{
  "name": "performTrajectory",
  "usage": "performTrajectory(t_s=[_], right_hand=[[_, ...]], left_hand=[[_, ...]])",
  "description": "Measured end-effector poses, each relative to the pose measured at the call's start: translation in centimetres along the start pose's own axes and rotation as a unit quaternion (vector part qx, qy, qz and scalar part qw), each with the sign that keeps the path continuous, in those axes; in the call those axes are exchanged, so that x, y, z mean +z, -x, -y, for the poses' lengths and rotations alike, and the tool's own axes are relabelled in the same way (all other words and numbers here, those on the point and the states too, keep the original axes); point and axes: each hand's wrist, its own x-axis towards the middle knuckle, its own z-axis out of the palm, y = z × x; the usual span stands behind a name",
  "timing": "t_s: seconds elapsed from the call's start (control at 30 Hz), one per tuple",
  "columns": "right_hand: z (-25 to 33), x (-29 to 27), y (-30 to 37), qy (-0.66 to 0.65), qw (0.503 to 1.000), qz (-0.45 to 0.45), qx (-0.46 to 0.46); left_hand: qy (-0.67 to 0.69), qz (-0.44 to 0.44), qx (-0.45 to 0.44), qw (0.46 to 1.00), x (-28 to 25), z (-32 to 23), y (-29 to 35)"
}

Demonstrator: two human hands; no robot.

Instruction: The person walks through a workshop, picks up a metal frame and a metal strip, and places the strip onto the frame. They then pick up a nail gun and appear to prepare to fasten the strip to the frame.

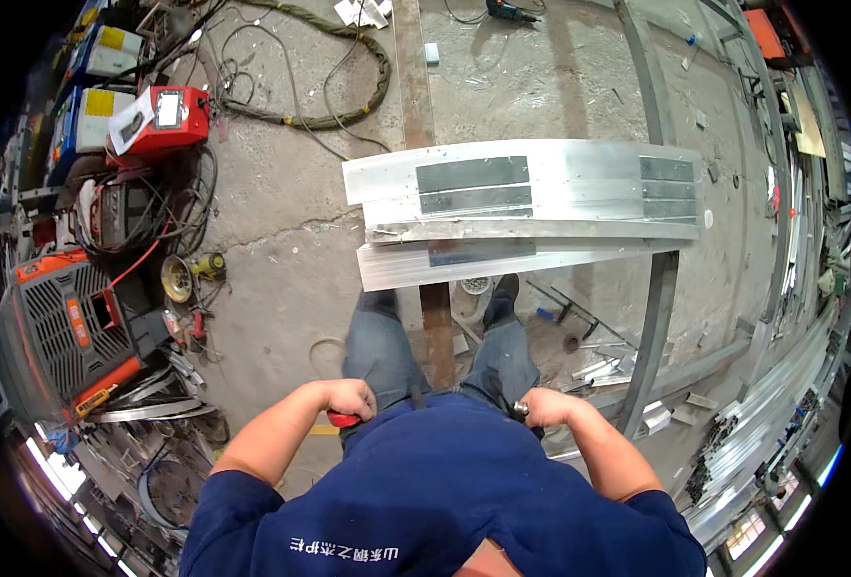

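Clutching a red object [343, 420], near left, in curled fingers [366, 394] of the left hand [349, 397], and a shiny metal piece [521, 410], near right, in the closed right hand [546, 408]; facing long, ribbed silvery panels [589, 178] across dark beams [658, 303], over cracked concrete floor [276, 279].

The metal panels [579, 192] are looking smooth and glossy; their dark patches [474, 173] are appearing matt. The floor [281, 260] is showing rough concrete. The blue shirt [445, 471] is looking like matt cloth.
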Motion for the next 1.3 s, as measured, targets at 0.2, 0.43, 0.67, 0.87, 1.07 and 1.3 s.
performTrajectory(t_s=[0.2,0.43,0.67,0.87,1.07,1.3], right_hand=[[-1.9,-0.7,-6.9,0.053,0.975,-0.187,0.107],[-4.9,-0.4,-14.3,0.065,0.929,-0.35,0.101],[-9.3,4.4,-16.1,0.034,0.891,-0.452,0.017],[-9.6,9.8,-17.2,0.06,0.779,-0.624,0.008],[-8.9,14.4,-14.9,0.064,0.753,-0.647,-0.099],[-9.5,12.6,-15.6,0.001,0.764,-0.636,-0.11]], left_hand=[[-0.01,-0.159,0.11,0.981,-6.5,0.9,-3.6],[-0.06,-0.226,0.165,0.958,-7.8,-3.0,-14.4],[-0.18,-0.333,0.24,0.894,-3.8,-0.8,-25.0],[-0.33,-0.522,0.227,0.753,-1.5,-0.9,-26.4],[-0.47,-0.557,0.191,0.657,-2.0,0.3,-28.5],[-0.478,-0.546,0.178,0.665,-0.4,2.1,-26.6]])
